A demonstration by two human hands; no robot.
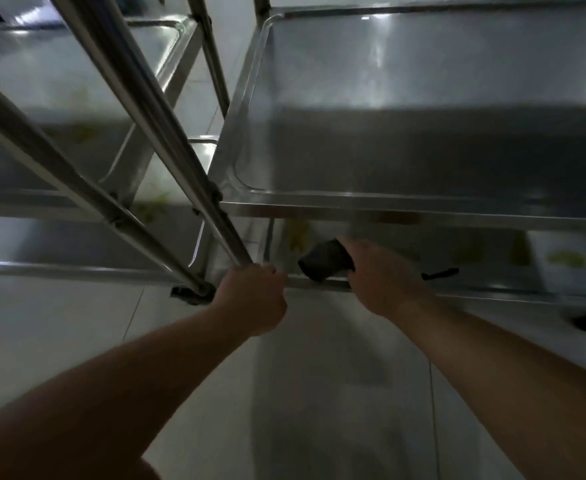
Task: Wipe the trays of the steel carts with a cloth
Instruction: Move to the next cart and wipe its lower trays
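Right hand grips dark cloth, long axis pointing left toward left hand, which clasps the lower tray corner; pale tiled floor below.

There is one camera, worn on the person's head. It looks forward and down, from high above the floor. Both bare arms reach in from the bottom edge, at about 7 and 4 o'clock. The wide lens bends the straight steel poles. The top tray of the right steel cart is very near, at about 1 o'clock. Another cart sits at 10 o'clock.
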